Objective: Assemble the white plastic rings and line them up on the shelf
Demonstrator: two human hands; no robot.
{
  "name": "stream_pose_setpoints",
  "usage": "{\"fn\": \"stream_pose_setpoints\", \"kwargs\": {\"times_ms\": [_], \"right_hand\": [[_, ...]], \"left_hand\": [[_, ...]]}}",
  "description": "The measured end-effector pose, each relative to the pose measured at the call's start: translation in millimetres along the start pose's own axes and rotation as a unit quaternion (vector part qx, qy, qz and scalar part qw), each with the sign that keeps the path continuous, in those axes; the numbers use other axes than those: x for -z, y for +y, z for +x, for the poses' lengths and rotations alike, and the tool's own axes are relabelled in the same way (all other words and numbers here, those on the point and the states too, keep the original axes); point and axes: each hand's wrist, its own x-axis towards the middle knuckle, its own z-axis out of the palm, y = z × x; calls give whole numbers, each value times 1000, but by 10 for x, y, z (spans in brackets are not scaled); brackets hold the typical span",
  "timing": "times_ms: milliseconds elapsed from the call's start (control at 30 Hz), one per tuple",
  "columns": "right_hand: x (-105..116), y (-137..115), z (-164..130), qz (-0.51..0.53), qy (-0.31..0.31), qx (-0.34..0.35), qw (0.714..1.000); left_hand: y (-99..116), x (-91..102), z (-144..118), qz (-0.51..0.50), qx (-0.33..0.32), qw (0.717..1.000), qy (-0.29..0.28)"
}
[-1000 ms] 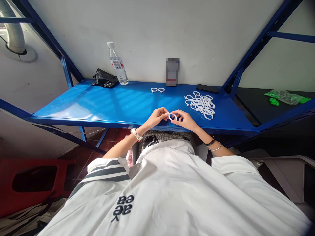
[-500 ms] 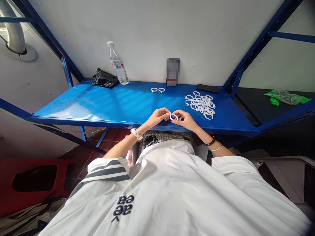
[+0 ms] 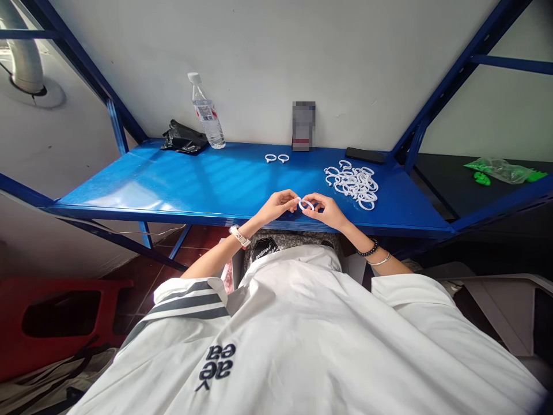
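Observation:
Between my two hands, above the front edge of the blue table (image 3: pixel 207 187), is a white plastic ring (image 3: pixel 306 208). My left hand (image 3: pixel 280 204) pinches the ring's left side between thumb and fingers. On the other side my right hand (image 3: pixel 325 210) grips it, thumb below and fingers above. The fingertips cover parts of the ring. A tangled heap of similar white rings (image 3: pixel 354 183) lies to the right of my right hand. Farther back, two more white rings (image 3: pixel 276 158) sit side by side, each with a small tab toward me.
At the back left stand a water bottle (image 3: pixel 208 118) and a crumpled black plastic bag (image 3: pixel 184 138). A blurred-out upright box (image 3: pixel 303 127) leans by the wall. Behind the heap lies a black phone-like slab (image 3: pixel 365 155). Blue metal posts (image 3: pixel 458 69) frame the table.
The ring between my hands has tilted slightly and its right side has shifted a little to the right. Everything else looks the same.

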Motion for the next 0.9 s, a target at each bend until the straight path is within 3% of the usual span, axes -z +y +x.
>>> {"fn": "stream_pose_setpoints", "kwargs": {"times_ms": [900], "right_hand": [[-26, 31, -9, 2, 31, -5, 1000]], "left_hand": [[-23, 4, 11, -11, -16, 1000, 5]]}}
